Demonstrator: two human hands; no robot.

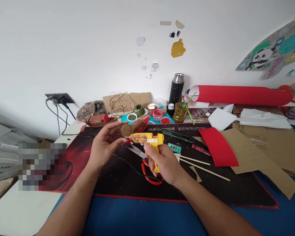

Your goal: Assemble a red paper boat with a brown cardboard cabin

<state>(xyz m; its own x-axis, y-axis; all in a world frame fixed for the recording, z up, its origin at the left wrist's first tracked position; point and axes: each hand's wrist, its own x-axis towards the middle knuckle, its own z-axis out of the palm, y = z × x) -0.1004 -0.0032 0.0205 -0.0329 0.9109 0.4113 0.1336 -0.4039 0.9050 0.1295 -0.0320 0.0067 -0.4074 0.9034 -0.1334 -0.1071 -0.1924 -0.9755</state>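
Right hand [166,160] is wrapped round the glue gun [151,140]'s grip: hard yellow plastic, probably light, and I'd avoid the metal nozzle [127,137]. Left hand [107,142], apart from the right, cups the tube [138,126] above the mat [110,178], near the nozzle. Looks like light card, stiffish but crushable, so grip its sides gently. Flat cardboard end, brown body.

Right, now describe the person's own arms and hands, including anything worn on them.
The left hand and right hand are ungloved, with no ring, watch or bracelet showing, though some fingers are partly hidden. The left forearm and right forearm are bare, with no sleeves in view.
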